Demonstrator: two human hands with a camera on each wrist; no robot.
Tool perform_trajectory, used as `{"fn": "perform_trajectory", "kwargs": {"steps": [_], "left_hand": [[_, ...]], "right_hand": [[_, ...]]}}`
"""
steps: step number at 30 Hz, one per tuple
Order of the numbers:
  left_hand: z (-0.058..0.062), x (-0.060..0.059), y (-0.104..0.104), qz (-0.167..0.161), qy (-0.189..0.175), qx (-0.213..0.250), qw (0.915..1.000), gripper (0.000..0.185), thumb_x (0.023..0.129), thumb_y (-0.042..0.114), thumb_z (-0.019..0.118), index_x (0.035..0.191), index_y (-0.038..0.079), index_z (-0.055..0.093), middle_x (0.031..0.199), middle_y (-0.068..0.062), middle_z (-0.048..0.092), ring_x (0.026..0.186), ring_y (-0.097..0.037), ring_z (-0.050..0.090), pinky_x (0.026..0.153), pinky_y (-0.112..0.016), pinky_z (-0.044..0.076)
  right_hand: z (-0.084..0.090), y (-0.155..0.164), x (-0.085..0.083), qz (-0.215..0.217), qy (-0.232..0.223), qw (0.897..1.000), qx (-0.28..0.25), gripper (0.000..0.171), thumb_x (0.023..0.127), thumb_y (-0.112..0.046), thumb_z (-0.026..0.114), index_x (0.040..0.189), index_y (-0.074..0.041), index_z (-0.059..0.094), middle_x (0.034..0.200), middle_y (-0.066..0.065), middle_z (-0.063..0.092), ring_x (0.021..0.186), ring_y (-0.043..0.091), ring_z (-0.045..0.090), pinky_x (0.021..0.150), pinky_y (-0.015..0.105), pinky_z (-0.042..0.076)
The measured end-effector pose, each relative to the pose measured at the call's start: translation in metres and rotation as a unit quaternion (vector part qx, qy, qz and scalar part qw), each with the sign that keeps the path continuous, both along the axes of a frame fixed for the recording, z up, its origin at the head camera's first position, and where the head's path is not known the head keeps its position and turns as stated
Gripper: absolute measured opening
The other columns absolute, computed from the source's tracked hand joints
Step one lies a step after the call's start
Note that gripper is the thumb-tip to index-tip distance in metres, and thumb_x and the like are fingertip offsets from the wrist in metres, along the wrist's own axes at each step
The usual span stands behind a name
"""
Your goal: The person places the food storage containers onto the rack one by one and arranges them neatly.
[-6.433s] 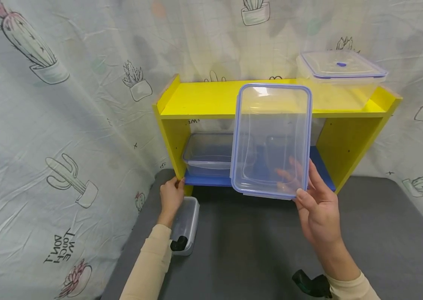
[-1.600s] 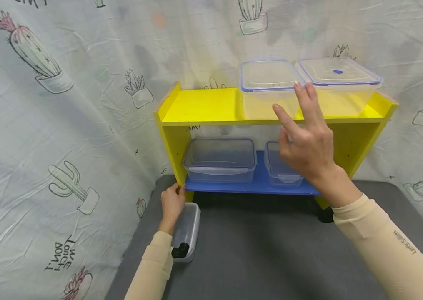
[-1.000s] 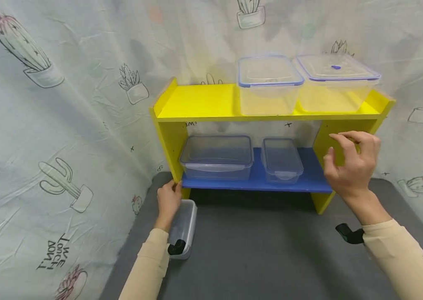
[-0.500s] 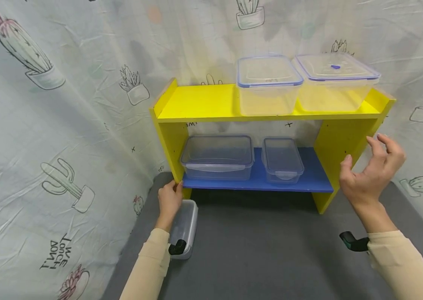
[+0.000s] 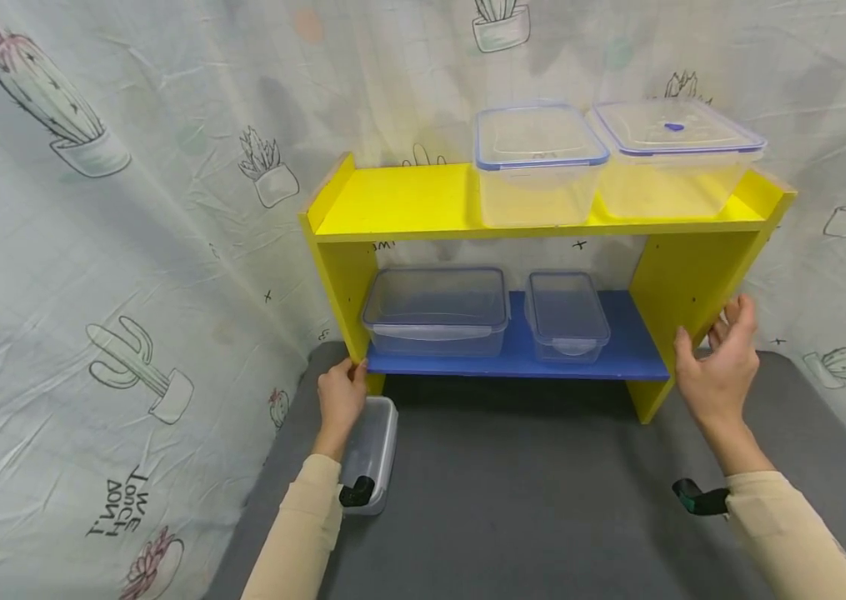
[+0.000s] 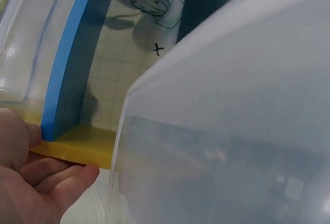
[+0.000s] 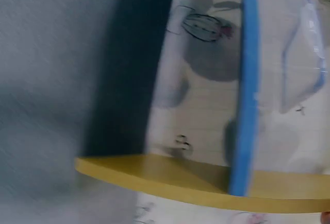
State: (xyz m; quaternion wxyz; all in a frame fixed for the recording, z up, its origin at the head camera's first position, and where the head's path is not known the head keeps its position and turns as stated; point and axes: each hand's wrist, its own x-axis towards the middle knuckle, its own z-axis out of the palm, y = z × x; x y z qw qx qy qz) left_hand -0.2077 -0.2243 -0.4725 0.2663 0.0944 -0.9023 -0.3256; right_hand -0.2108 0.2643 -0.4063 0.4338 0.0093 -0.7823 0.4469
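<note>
I am watching the right hand (image 5: 718,367) coming back down from the top of the shelf (image 5: 423,200) and settling against the right side panel (image 5: 681,287); a moment ago it was hanging in the air beside it, and before that it was letting go of the box (image 5: 538,162) it had carried up. That box is now sitting on the yellow top board, just beside the larger lidded box (image 5: 678,162), and nothing is touching it. So, as I am reading it, the placing is finished and the work is shifting to the shelf itself.

The right grip is wide: fingers spread and relaxed, thumb near the panel's front edge, holding nothing. The left hand (image 5: 340,400) is staying where it has been all along, its grip narrow, fingers curled round the lower front corner of the left side panel (image 6: 77,149), with the thumb against the blue board (image 6: 64,74). A small lidded box (image 5: 370,454) is lying on the counter (image 5: 528,500) just under that wrist. Two more boxes are resting on the blue board.
</note>
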Motion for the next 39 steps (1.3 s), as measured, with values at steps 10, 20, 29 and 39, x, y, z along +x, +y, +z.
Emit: {"fn": "perform_trajectory", "kwargs": {"steps": [10, 20, 29, 39], "left_hand": [[0.001, 0.000, 0.002, -0.004, 0.003, 0.000, 1.0000, 0.024, 0.095, 0.025, 0.063, 0.087, 0.004, 0.072, 0.067, -0.011, 0.068, 0.054, -0.023, 0.055, 0.055, -0.035, 0.044], [0.001, -0.002, 0.000, -0.013, 0.002, 0.006, 0.9999, 0.026, 0.096, 0.027, 0.063, 0.084, 0.005, 0.071, 0.066, -0.010, 0.067, 0.053, -0.022, 0.054, 0.053, -0.031, 0.042], [0.011, 0.019, -0.021, -0.079, -0.081, -0.029, 0.9932, 0.032, 0.100, 0.034, 0.053, 0.110, 0.007, 0.068, 0.082, -0.007, 0.072, 0.071, -0.023, 0.065, 0.066, -0.041, 0.051], [0.021, 0.074, -0.033, -0.064, -0.135, -0.032, 0.9883, 0.045, 0.099, 0.034, 0.055, 0.136, 0.008, 0.056, 0.122, -0.017, 0.067, 0.109, -0.038, 0.065, 0.092, -0.055, 0.048]], "right_hand": [[-0.049, 0.014, -0.004, -0.049, -0.155, 0.983, 0.081, 0.032, 0.090, -0.019, 0.065, 0.107, 0.007, 0.059, 0.093, 0.032, 0.068, 0.076, 0.039, 0.065, 0.056, 0.007, 0.030], [-0.063, 0.023, -0.008, -0.045, -0.270, 0.960, 0.061, 0.035, 0.097, -0.031, 0.057, 0.101, 0.001, 0.069, 0.093, 0.025, 0.071, 0.074, 0.023, 0.059, 0.052, 0.017, 0.035], [-0.073, 0.016, -0.010, -0.047, -0.221, 0.973, 0.045, 0.030, 0.094, -0.026, 0.062, 0.098, 0.002, 0.072, 0.088, 0.025, 0.072, 0.058, -0.019, 0.032, 0.055, 0.014, 0.032], [-0.078, 0.015, -0.011, -0.050, -0.192, 0.979, 0.041, 0.026, 0.093, -0.024, 0.064, 0.088, 0.001, 0.070, 0.057, -0.031, 0.047, 0.053, -0.011, 0.036, 0.049, 0.014, 0.030]]}}
